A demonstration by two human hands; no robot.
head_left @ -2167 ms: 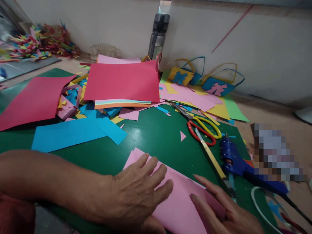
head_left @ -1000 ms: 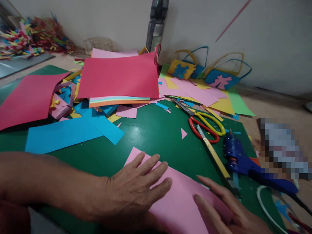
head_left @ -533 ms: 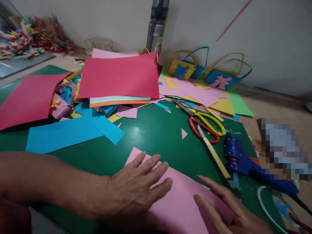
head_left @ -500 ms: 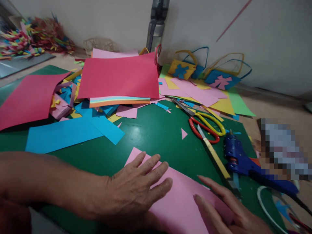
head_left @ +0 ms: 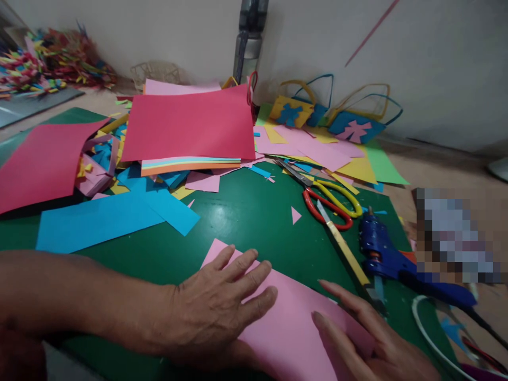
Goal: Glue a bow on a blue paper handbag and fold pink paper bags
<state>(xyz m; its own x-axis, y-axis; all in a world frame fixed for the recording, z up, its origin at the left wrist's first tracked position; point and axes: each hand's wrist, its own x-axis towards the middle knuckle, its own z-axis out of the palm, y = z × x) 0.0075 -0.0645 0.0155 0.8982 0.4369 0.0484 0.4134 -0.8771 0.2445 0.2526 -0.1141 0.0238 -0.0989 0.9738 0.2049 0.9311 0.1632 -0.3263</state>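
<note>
A pink sheet of paper (head_left: 289, 323) lies at the front of the green board (head_left: 238, 211), its lower part out of frame. My left hand (head_left: 222, 301) rests on it from the left, fingers stretched out and slightly apart. On the sheet's right part is my right hand (head_left: 369, 338), two fingers extended along the upper right edge; its thumb side and palm are partly hidden or cut off. Just beyond my right hand lie a craft knife (head_left: 345, 248) with a yellowish handle, scissors (head_left: 329, 201) with red and yellow handles, and a blue glue gun (head_left: 381, 248).
Blue paper strips (head_left: 99, 222) lie at left, below a stack topped with a red sheet (head_left: 190, 124) and another red sheet (head_left: 47, 159). Small paper bags (head_left: 293, 111) stand at the back by the wall. A pale cable (head_left: 420, 333) curls at lower right.
The whole view has shifted slightly, so things sit a little farther left. Both hands stay on the pink paper in nearly the same pose.
</note>
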